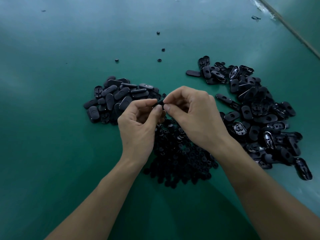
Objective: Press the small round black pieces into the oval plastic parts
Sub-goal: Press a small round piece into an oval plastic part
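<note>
My left hand [140, 120] and my right hand [194, 113] meet above the green table, fingertips together. Between them they pinch a small black oval part [160, 102], mostly hidden by the fingers. Whether a round piece sits in it I cannot tell. Below the hands lies a heap of small round black pieces [180, 156]. A pile of oval plastic parts [117, 97] lies to the left, beyond my left hand. A larger pile of oval parts with holes [259, 115] spreads to the right.
The green table top [52, 118] carries a few stray round pieces [159, 60] farther back. A table edge with a strip [297, 35] runs diagonally at the top right, with a small black scrap [256, 18] near it.
</note>
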Tool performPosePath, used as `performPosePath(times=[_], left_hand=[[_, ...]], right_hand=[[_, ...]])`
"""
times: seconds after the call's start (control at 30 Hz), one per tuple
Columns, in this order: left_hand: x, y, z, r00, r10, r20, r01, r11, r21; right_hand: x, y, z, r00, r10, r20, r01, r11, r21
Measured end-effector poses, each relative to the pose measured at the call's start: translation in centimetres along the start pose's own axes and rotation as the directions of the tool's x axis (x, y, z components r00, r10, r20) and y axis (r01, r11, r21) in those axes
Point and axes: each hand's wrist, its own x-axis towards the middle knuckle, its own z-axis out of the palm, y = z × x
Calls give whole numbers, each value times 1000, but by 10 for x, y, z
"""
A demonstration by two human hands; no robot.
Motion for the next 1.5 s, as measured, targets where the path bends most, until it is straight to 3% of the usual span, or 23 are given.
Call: performPosePath(times=[0.2, 0.97, 1.2, 1.5], left_hand=[[-1, 0, -1, 1000, -11, 25, 12, 1000, -24], [-3, 4, 0, 995, -33, 96, 30, 999, 38], [-2, 5, -1, 993, -37, 111, 27, 996, 88], [-2, -1, 0, 998, -44, 51, 38, 993, 109]], right_hand=[[0, -1, 0, 1000, -7, -29, 6, 1000, -24], [6, -6, -10, 992, 90, 84, -78, 988, -130], [2, -9, -3, 997, 66, -28, -70, 978, -195], [1, -14, 8, 998, 66, -22, -70, 954, -291]])
